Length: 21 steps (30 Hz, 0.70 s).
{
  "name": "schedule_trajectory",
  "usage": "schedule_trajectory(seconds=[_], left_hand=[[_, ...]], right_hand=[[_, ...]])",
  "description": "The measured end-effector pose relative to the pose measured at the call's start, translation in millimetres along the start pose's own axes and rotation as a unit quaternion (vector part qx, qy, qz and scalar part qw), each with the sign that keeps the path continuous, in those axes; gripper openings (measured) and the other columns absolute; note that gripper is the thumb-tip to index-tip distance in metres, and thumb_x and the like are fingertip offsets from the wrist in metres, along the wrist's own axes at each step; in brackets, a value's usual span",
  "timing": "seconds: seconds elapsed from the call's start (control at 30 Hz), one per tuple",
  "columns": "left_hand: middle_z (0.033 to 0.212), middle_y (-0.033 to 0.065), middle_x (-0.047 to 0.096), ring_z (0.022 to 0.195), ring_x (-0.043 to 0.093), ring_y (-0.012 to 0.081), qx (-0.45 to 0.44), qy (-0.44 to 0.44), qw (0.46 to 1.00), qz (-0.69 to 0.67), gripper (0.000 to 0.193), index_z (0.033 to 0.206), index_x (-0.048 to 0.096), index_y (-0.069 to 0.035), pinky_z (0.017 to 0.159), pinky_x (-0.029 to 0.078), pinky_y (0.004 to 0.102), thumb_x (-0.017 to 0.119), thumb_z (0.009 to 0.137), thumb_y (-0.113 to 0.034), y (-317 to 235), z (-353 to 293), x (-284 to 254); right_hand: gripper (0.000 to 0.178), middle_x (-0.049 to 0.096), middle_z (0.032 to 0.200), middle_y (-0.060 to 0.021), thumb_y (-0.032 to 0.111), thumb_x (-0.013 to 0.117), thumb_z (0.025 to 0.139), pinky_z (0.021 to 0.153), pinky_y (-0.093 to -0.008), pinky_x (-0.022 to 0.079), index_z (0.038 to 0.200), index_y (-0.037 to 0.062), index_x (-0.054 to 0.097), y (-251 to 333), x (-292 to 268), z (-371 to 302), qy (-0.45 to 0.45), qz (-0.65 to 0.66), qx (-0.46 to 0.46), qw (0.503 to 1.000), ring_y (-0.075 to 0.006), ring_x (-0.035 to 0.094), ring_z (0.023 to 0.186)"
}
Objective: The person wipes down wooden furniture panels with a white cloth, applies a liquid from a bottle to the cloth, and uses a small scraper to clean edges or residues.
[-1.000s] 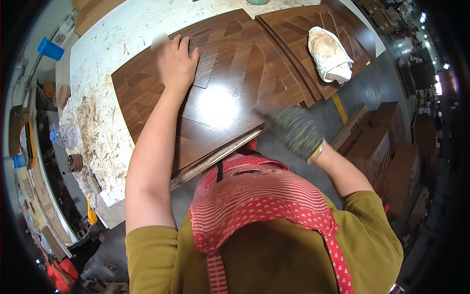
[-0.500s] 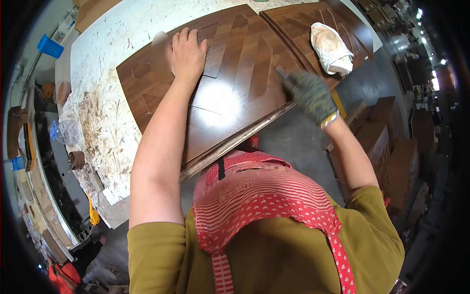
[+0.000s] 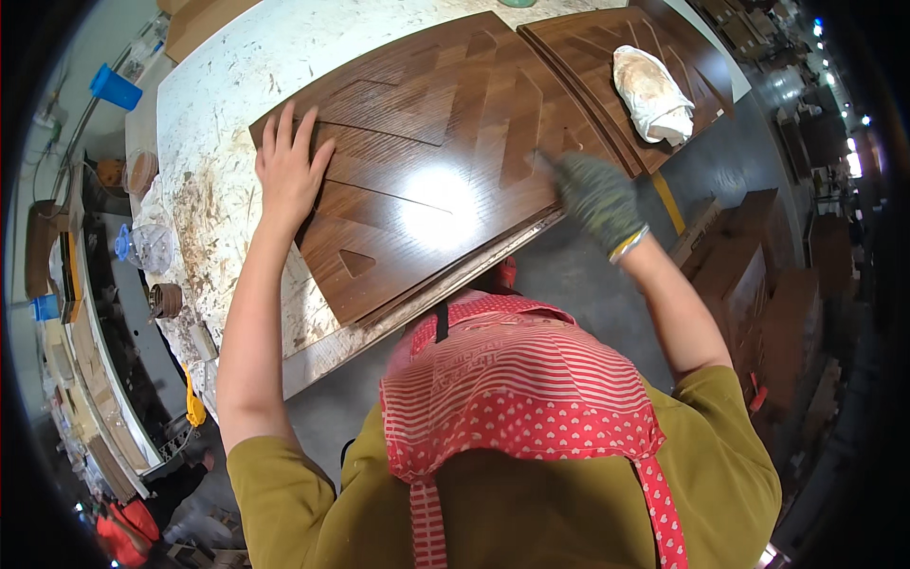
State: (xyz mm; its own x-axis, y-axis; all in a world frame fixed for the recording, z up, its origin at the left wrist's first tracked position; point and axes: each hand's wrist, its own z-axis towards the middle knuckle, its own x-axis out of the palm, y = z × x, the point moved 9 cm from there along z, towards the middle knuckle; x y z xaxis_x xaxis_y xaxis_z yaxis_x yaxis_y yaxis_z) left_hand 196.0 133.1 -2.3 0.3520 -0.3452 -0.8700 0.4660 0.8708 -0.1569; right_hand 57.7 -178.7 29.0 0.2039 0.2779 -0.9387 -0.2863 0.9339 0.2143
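A dark brown wooden panel point(image 3: 398, 180) with angular inlaid shapes lies tilted on the worktable, its near edge by my apron. My bare left hand point(image 3: 289, 175) rests on its left edge, fingers spread out and nothing in them. At the right end of the near edge is my right hand point(image 3: 597, 197), in a green patterned work glove. Its fingers are closed around a small grey flat piece point(image 3: 540, 161), smeared by motion, whose kind I cannot make out. The piece is over or against the panel surface; contact is unclear.
A second brown panel point(image 3: 559, 38) lies beyond, bearing a stained white cloth bundle point(image 3: 654, 95). The white, paint-marked worktable point(image 3: 213, 190) carries a clear plastic bottle point(image 3: 152, 248) and a tape-like brown roll point(image 3: 166, 301). A blue cup point(image 3: 116, 87) sits at far left. Brown boards point(image 3: 739, 275) stand at right.
My left hand has slid left and a little nearer, from the panel's upper middle to its left edge. My right hand has shifted slightly nearer along the right end. The view has shifted slightly.
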Motion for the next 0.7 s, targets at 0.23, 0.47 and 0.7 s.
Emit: schedule_trajectory(seconds=[0.23, 0.47, 0.7], left_hand=[[0.145, 0.0033, 0.036, 0.135, 0.029, 0.0283, -0.132, 0.09, 0.987, 0.017, 0.05, 0.133, 0.048, -0.017, 0.106, 0.026, 0.0497, 0.047, 0.092, -0.045, 24.8, -25.4, 3.0], [0.145, 0.0038, 0.037, 0.135, 0.029, 0.0293, -0.153, 0.083, 0.985, -0.018, 0.05, 0.132, 0.049, -0.017, 0.103, 0.03, 0.0495, 0.048, 0.091, -0.046, 29.2, -31.6, 4.4], [0.142, 0.0055, 0.04, 0.134, 0.031, 0.03, -0.152, 0.054, 0.987, -0.018, 0.051, 0.13, 0.051, -0.016, 0.103, 0.031, 0.0494, 0.049, 0.09, -0.047, 26.9, -29.8, 6.8]], right_hand=[[0.015, 0.059, 0.067, -0.0144, 0.016, 0.062, 0.072, 0.058, -0.0399, 0.049, 0.083, 0.0062, 0.059, 57.1, 31.3, 23.3, 0.141, 0.038, 0.012, 0.989, -0.0316, 0.06, 0.064], [0.012, 0.058, 0.07, -0.0143, 0.015, 0.059, 0.073, 0.061, -0.0414, 0.047, 0.08, 0.0054, 0.059, 156.3, 42.0, 4.1, 0.172, 0.073, -0.12, 0.975, -0.0337, 0.059, 0.066], [0.008, 0.058, 0.074, -0.0139, 0.016, 0.058, 0.075, 0.061, -0.0422, 0.046, 0.077, 0.0083, 0.058, 153.8, 40.9, 9.2, 0.148, 0.026, -0.108, 0.983, -0.0324, 0.059, 0.068]])
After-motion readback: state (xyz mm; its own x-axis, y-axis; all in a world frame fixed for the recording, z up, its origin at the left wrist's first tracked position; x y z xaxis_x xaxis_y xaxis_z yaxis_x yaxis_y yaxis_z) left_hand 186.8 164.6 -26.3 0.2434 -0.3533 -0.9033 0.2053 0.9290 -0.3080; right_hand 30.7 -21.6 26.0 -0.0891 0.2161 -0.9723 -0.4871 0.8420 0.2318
